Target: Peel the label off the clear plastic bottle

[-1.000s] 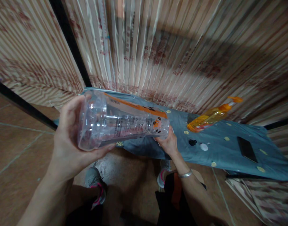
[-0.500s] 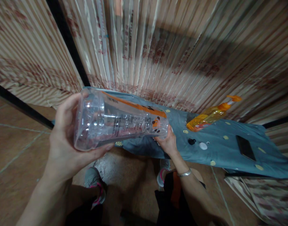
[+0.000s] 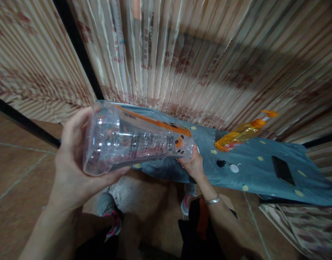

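Lying sideways in the air, a clear plastic cup with an orange band and dark printing spans the gap between my hands. My left hand curls around its wide near end, thumb below and fingers behind. At the narrower far end, my right hand grips the cup, its fingertips partly hidden by it. Past that hand, a small black piece and a white round disc rest on the blue-grey cloth.
A pump bottle of orange liquid and a dark phone are on the cloth-covered surface. Behind it hangs a striped curtain. A black pole slants down at the left. My shoes stand on the tiled floor below.
The cup's near end and my left hand have shifted slightly toward the left and closer to me. My right hand stays almost in place.
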A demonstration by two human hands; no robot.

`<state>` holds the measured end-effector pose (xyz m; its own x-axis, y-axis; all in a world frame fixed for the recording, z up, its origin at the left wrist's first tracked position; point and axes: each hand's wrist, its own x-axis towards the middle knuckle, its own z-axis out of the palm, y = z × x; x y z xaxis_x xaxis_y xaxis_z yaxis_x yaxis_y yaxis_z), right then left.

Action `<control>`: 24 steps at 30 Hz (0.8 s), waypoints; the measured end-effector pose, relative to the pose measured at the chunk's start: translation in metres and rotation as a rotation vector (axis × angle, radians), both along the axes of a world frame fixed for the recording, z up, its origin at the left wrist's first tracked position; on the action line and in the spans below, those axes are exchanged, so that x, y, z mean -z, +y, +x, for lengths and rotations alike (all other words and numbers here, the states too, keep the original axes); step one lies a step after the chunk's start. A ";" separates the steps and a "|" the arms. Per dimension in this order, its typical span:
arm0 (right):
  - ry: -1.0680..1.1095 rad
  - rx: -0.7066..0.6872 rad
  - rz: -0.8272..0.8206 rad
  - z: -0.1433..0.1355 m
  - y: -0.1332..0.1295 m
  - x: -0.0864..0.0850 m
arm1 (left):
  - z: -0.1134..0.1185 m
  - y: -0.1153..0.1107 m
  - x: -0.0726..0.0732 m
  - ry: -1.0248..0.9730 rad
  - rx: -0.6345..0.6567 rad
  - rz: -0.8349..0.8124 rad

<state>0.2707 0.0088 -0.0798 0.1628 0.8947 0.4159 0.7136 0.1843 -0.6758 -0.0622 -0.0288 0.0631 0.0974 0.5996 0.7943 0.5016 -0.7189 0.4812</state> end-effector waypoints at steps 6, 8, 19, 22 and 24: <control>0.001 -0.005 -0.003 -0.001 0.000 0.000 | -0.001 0.003 0.001 0.032 -0.003 0.016; 0.005 -0.006 -0.003 -0.001 0.000 0.000 | -0.001 0.003 0.001 0.029 -0.016 0.022; -0.001 0.011 -0.004 -0.002 -0.001 0.000 | -0.003 0.001 0.001 0.047 -0.016 0.028; 0.001 0.003 -0.006 -0.002 -0.001 -0.001 | -0.002 0.001 -0.001 0.050 -0.008 0.032; -0.006 0.002 -0.004 -0.002 0.000 -0.001 | -0.001 0.001 -0.002 0.046 -0.001 0.028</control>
